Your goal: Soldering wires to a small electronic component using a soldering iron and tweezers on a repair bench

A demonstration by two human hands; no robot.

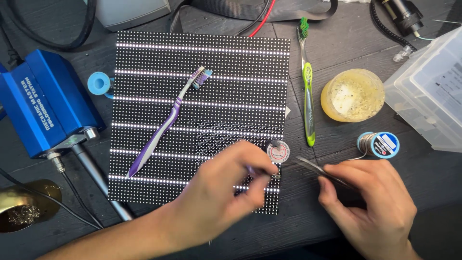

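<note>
Head view: your left hand pinches a thin tool over the LED panel; your right hand fingers grip tweezers.

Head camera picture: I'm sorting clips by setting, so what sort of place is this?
Probably an electronics repair bench. A blue soldering station stands beside a lit LED matrix panel, with a solder spool and a jar of yellowish paste on the dark wooden table.

Matt dotted panel, glossy plastic toothbrush, shiny metal tweezers, rough dark wooden table.
</note>
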